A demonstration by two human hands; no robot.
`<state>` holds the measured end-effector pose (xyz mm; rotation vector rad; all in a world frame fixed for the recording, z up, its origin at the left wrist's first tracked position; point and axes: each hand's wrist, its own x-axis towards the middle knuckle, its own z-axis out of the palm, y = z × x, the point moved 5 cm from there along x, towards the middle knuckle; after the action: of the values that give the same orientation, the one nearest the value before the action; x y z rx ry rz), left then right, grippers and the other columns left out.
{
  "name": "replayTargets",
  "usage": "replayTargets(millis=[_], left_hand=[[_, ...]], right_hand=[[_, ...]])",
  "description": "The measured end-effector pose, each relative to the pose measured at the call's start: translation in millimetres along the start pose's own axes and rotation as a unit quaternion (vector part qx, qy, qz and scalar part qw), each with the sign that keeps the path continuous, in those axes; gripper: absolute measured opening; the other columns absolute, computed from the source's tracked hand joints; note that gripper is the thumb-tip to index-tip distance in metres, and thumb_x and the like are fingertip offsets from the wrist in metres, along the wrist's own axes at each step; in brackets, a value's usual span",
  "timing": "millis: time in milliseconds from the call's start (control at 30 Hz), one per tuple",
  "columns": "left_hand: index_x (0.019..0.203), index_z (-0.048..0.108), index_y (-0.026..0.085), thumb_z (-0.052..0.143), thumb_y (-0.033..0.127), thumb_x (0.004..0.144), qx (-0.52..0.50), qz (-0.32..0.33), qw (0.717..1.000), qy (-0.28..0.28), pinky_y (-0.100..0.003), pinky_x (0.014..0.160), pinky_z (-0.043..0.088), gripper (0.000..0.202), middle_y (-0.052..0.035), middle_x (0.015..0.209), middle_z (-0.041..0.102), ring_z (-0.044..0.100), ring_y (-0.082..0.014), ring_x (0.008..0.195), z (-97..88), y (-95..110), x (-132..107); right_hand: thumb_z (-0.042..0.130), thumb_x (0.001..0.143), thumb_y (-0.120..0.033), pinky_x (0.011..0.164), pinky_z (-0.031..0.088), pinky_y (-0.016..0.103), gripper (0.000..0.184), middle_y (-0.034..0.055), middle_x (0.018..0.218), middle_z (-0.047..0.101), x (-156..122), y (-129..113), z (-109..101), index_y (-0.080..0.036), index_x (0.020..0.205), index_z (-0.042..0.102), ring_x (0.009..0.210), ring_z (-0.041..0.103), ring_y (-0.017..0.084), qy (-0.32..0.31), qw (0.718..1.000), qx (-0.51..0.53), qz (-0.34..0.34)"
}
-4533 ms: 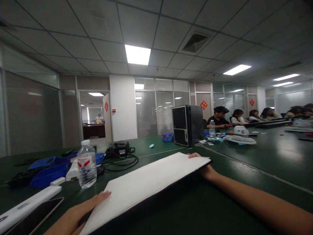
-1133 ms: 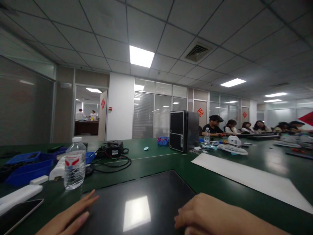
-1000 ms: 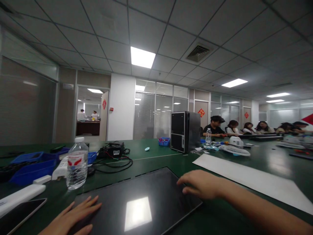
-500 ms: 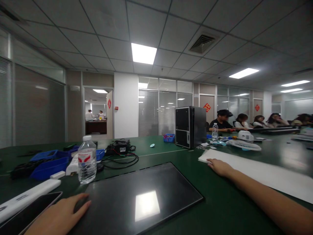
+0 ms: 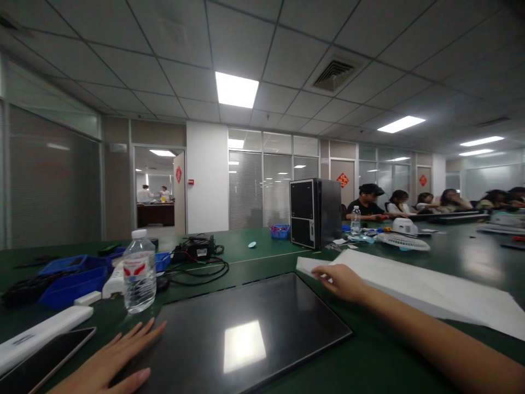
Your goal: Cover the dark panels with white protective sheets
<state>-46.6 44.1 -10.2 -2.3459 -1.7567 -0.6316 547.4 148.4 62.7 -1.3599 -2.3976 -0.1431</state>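
Observation:
A dark flat screen panel [image 5: 197, 317] lies face up on the green table, reflecting a ceiling light. My left hand [image 5: 115, 355] rests at the panel's left edge, fingers spread and holding nothing. On the right, my right hand [image 5: 342, 282] has its fingers closed on the near left corner of a large white sheet [image 5: 418, 284]. That corner is lifted and folded toward the panel, while the rest of the sheet spreads out to the right. Just beyond my left hand stands a clear water bottle [image 5: 140, 273] with a white cap.
A smartphone [image 5: 45, 361] and a long white device [image 5: 45, 336] lie at the left. Blue trays [image 5: 74, 287] and a black adapter with cables [image 5: 197, 249] sit behind. A black computer tower [image 5: 315, 213] stands mid-table; a white fan grille [image 5: 404, 241] is right of it. Several people sit far right.
My right hand has moved left, drawing the sheet's corner toward the panel and folding it. My left hand's fingers have spread at the panel's edge. The view has shifted slightly.

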Motion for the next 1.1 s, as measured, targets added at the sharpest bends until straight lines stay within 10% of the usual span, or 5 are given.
replayTargets(millis=[133, 400, 700, 900, 1100], left_hand=[[0.154, 0.032, 0.044, 0.047, 0.063, 0.096, -0.026, -0.012, 0.993, -0.114, -0.062, 0.123, 0.024, 0.062, 0.0064, 0.163, 0.031, 0.027, -0.0342, 0.152, 11.4, -4, 1], [0.145, 0.053, 0.041, 0.048, 0.072, 0.092, 0.029, -0.060, 0.996, -0.065, -0.061, 0.120, 0.034, 0.062, -0.0004, 0.152, 0.055, 0.049, -0.0335, 0.142, 19.0, -9, 0], [0.151, 0.042, 0.041, 0.045, 0.062, 0.098, -0.008, -0.025, 0.996, -0.083, -0.059, 0.122, 0.031, 0.058, 0.0037, 0.158, 0.045, 0.039, -0.0316, 0.148, 6.6, -6, -1], [0.153, 0.037, 0.045, 0.041, 0.057, 0.102, -0.058, -0.006, 0.994, -0.092, -0.055, 0.125, 0.027, 0.052, 0.0079, 0.162, 0.038, 0.034, -0.0270, 0.151, -7.9, 16, -10], [0.156, 0.026, 0.048, 0.038, 0.063, 0.100, -0.051, -0.023, 0.989, -0.136, -0.058, 0.126, 0.021, 0.059, 0.0112, 0.166, 0.025, 0.023, -0.0276, 0.155, 0.1, 4, -12]], right_hand=[[0.046, 0.100, -0.048, 0.086, 0.056, 0.037, 0.045, 0.0110, 0.121, 0.074, 0, -34, -4, -0.022, 0.133, 0.065, 0.103, 0.071, 0.025, 0.011, 0.985, 0.150, -0.090], [0.048, 0.097, -0.051, 0.107, 0.046, 0.046, 0.048, 0.0113, 0.128, 0.072, -7, 9, 22, -0.020, 0.126, 0.072, 0.117, 0.065, 0.030, -0.068, 0.996, 0.049, -0.023], [0.050, 0.099, -0.051, 0.105, 0.048, 0.044, 0.044, 0.0107, 0.134, 0.068, -2, -61, 15, -0.022, 0.122, 0.072, 0.122, 0.062, 0.028, -0.008, 0.982, 0.177, -0.058], [0.052, 0.096, -0.037, 0.097, 0.051, 0.043, 0.030, 0.0089, 0.109, 0.075, -7, -70, 9, -0.022, 0.105, 0.077, 0.103, 0.068, 0.027, -0.024, 0.995, 0.048, -0.089], [0.057, 0.095, -0.041, 0.108, 0.046, 0.045, 0.037, 0.0103, 0.133, 0.069, -15, -81, 3, -0.022, 0.122, 0.073, 0.122, 0.063, 0.028, -0.084, 0.983, 0.121, -0.112]])
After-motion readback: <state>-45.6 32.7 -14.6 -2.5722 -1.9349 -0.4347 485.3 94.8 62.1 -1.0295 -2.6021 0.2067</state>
